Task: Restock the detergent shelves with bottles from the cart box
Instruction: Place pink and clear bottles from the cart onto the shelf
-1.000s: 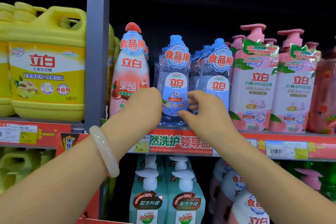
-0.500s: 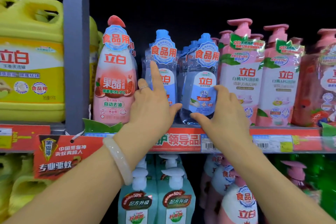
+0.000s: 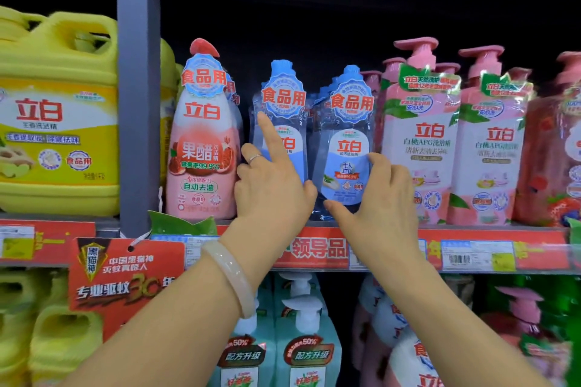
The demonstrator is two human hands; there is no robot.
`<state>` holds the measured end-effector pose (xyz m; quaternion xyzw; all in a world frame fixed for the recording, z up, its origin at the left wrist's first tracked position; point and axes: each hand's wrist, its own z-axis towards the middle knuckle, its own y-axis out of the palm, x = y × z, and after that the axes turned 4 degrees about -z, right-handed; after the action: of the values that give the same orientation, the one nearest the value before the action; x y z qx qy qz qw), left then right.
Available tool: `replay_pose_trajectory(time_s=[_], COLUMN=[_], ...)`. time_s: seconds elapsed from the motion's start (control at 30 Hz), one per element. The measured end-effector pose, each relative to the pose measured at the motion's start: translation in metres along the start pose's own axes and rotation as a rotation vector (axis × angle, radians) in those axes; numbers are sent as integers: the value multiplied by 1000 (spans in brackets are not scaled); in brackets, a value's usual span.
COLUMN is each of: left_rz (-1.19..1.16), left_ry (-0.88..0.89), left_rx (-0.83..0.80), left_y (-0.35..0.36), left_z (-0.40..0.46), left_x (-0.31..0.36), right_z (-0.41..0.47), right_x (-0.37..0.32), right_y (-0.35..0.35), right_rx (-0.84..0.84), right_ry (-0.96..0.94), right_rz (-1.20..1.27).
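Two clear blue 立白 bottles (image 3: 344,148) stand on the shelf (image 3: 471,231), each tagged 食品用 — the right one reads 盐. The left hand (image 3: 270,188) rests on the left bottle, forefinger straight; the right hand (image 3: 380,198) cups the other (fingers loosely curved).

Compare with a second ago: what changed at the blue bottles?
Both hands rose from the bottle bases. The left hand now lies straight-fingered on the left blue bottle; the right hand cups the right blue bottle. Both bottles stayed upright on the shelf.
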<state>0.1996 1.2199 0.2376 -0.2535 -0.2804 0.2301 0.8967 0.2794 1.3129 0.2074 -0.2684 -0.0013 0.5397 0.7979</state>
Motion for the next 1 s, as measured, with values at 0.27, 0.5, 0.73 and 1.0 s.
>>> replay_pose_trajectory(time_s=[0.27,0.5,0.73,1.0], left_rz=[-71,20,-109,-106], left_ry=[81,231,120,37], left_rx=[-29,159,-49,-196], left_y=[-3,1,-11,-17], left_z=[-20,-66,-50,-31], left_x=[-7,-49,-47,-45], right_z=[-5,-43,4,19], right_x=[7,-19,-47,-62], right_y=[-4,8,-6,-11], right_rx=[66,53,-210,-412], right_ry=[-127,-385,-170,-54], right_rz=[179,360,551,337])
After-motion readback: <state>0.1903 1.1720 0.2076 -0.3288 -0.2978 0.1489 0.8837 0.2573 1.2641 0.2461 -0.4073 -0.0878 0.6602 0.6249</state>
